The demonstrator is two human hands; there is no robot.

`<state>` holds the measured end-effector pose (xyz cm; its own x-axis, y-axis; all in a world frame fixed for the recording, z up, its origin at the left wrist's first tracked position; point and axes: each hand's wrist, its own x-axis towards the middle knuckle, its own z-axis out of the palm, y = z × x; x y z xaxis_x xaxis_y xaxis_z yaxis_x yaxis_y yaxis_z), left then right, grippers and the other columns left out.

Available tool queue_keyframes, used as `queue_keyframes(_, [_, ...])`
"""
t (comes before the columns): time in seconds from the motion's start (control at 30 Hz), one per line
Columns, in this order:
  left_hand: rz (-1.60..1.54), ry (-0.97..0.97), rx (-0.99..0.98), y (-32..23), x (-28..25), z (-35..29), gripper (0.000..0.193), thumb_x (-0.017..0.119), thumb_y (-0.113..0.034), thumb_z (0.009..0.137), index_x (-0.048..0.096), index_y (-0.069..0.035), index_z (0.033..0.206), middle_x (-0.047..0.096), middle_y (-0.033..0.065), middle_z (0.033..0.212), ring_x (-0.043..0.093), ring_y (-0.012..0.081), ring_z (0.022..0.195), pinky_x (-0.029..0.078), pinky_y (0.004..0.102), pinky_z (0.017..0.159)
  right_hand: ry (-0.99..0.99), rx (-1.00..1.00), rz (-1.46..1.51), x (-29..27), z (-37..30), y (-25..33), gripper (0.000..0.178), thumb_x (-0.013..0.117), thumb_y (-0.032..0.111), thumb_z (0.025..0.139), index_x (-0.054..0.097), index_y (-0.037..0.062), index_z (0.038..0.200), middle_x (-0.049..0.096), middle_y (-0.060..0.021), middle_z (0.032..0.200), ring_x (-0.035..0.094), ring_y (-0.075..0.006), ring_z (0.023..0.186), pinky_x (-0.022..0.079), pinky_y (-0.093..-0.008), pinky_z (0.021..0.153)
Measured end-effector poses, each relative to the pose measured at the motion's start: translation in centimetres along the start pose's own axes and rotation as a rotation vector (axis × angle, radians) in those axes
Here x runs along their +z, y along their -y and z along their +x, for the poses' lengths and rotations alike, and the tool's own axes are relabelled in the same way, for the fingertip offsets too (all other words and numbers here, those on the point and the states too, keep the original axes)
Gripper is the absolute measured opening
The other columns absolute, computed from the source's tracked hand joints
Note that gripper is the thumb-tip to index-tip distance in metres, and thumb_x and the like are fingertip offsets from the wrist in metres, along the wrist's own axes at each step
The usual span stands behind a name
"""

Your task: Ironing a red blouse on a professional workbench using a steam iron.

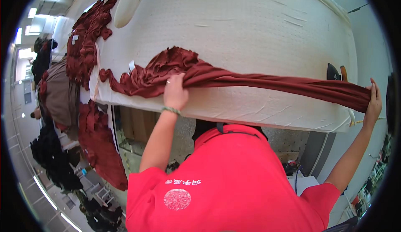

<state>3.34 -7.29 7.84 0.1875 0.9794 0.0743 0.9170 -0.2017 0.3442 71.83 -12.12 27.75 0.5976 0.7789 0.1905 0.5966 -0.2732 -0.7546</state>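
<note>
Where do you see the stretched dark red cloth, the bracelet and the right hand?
Dark red cloth (259, 82): head view, on the middle of its stretched length.
Bracelet (171, 110): head view, on its pale green band.
Right hand (374, 103): head view, on the middle of the hand.

I notice a bright red short-sleeved shirt (234, 177) with white lettering (184, 182) and a round white print (177, 199), plus a greenish bracelet (171, 110) on the left wrist (168, 117).
</note>
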Motion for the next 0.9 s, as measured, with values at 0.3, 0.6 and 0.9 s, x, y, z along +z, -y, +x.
queue_keyframes(0.3, [0.271, 0.193, 0.020, 1.9, -9.6, -2.7, 0.016, 0.059, -0.003, 0.084, 0.070, -0.010, 0.093, 0.066, 0.0102, 0.094, 0.064, 0.0313, 0.095, 0.053, 0.0425, 0.084, -0.004, 0.175, 0.258, 0.3, -2.3, -9.1, 0.033, 0.053, 0.025, 0.107, 0.065, 0.0062, 0.132, 0.063, 0.0008, 0.092, 0.057, -0.0062, 0.086, 0.048, -0.0234, 0.083])
queue_keyframes(0.6, [0.171, -0.549, -0.044, -1.5, -15.7, 8.4, 0.022, 0.055, -0.005, 0.090, 0.072, -0.010, 0.102, 0.071, 0.0126, 0.100, 0.067, 0.0341, 0.094, 0.054, 0.0412, 0.082, 0.046, 0.154, 0.259, -0.6, -1.7, -10.2, 0.034, 0.053, 0.026, 0.107, 0.065, 0.0052, 0.132, 0.062, 0.0008, 0.090, 0.056, -0.0065, 0.085, 0.047, -0.0237, 0.083])
queue_keyframes(0.9, [0.021, -0.431, 0.142, -9.5, -9.7, 24.8, 0.043, 0.067, -0.027, 0.092, 0.062, -0.011, 0.131, 0.068, 0.0155, 0.123, 0.065, 0.0330, 0.113, 0.051, 0.0412, 0.095, 0.050, 0.230, 0.305, -4.7, -5.8, -10.8, 0.034, 0.054, 0.024, 0.107, 0.063, 0.0032, 0.132, 0.060, 0.0015, 0.091, 0.056, -0.0078, 0.085, 0.048, -0.0236, 0.083])
